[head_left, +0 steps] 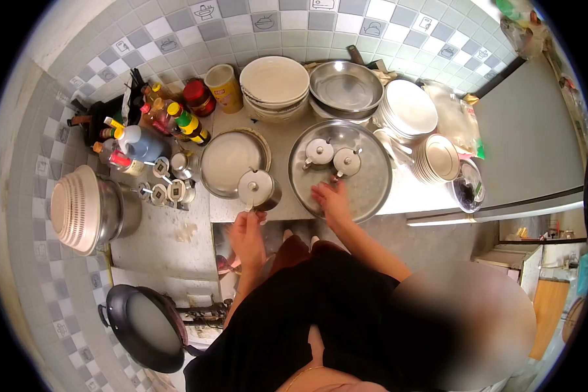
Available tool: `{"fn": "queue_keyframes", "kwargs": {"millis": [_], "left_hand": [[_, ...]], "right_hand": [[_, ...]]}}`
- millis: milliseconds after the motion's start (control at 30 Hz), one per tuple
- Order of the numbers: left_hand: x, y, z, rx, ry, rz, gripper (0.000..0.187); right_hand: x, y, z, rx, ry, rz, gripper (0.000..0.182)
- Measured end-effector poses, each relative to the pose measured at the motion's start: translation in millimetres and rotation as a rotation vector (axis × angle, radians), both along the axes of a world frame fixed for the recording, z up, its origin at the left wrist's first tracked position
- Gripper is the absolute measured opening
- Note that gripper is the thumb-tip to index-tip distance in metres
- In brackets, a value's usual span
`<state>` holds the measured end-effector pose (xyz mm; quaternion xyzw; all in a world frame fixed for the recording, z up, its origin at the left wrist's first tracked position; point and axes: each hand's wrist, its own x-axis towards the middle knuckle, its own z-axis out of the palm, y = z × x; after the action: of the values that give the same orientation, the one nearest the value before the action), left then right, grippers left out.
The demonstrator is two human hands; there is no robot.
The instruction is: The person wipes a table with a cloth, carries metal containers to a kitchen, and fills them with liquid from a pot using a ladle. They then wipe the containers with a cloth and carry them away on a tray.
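My left hand (247, 232) is closed at the front edge of the counter, its fingers pinching the handle side of a lidded metal seasoning pot (257, 188). That pot is tilted slightly and overlaps a round metal plate (230, 163). My right hand (332, 201) is over the near part of a large round metal tray (374, 189), fingers apart. Its fingertips come close to the handle of a second lidded pot (347, 162); whether they touch cannot be made out. A third lidded pot (319, 151) stands beside it on the tray.
Stacked bowls (274, 78), a metal pan (346, 85) and white plates (408, 108) line the back. Sauce bottles (188, 124) and a spice rack (170, 189) are left. A wok (147, 326) sits lower left. Small bowls (438, 159) stand right, near a fridge (529, 130).
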<state>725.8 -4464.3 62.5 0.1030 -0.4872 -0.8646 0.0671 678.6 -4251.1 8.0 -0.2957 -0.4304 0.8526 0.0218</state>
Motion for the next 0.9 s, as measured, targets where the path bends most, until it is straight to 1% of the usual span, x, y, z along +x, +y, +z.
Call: {"fn": "queue_keyframes", "kwargs": {"millis": [133,200,233,300,333,400,433,500,567,733,800,833,900], "left_hand": [[-7.2,-3.8,4.7,-0.026,-0.037,-0.021,0.015],[-9.1,-7.7,9.5,-0.050,-0.052,-0.025,0.015],[-8.8,-10.4,10.5,-0.073,-0.070,-0.026,0.015],[-9.1,-18.1,9.0,-0.096,-0.084,-0.043,0.015],[-10.2,-21.4,8.6,-0.114,-0.096,-0.054,0.015],[-11.4,-25.2,12.0,-0.086,-0.097,-0.068,0.015],[-11.9,-27.1,14.5,-0.057,-0.102,-0.074,0.015],[-12.7,-31.0,19.5,-0.039,-0.107,-0.100,0.014],[-14.8,-31.0,22.9,0.010,-0.099,-0.098,0.013],[-18.0,-35.5,23.0,0.009,-0.086,-0.104,0.013],[-19.1,-36.9,27.4,0.003,-0.106,-0.115,0.013],[-18.9,-37.3,29.9,0.000,-0.109,-0.130,0.014],[-19.5,-37.0,31.4,0.000,-0.115,-0.154,0.014]], "right_hand": [[-20.2,-27.8,-5.6,-0.084,0.045,-0.088,0.066],[-30.7,-41.4,-11.1,0.069,0.060,-0.161,0.067],[-35.3,-47.6,-11.9,0.068,0.058,-0.165,0.067],[-46.5,-59.6,-9.4,0.196,0.040,-0.258,0.066],[-51.9,-64.6,-5.9,0.193,0.043,-0.268,0.066],[-61.2,-70.7,-0.3,0.243,-0.021,-0.384,0.069],[-66.1,-71.9,-5.8,0.241,-0.018,-0.395,0.069],[-74.8,-74.5,-14.3,0.319,0.006,-0.448,0.067],[-81.3,-75.3,-13.3,0.293,0.007,-0.477,0.065],[-85.8,-67.7,2.8,0.221,0.024,-0.506,0.059],[-80.8,-61.4,6.3,0.325,0.023,-0.509,0.055],[-76.7,-56.6,-2.4,0.325,0.020,-0.516,0.055],[-64.2,-43.9,-24.1,0.621,0.041,-0.482,0.047]]}}
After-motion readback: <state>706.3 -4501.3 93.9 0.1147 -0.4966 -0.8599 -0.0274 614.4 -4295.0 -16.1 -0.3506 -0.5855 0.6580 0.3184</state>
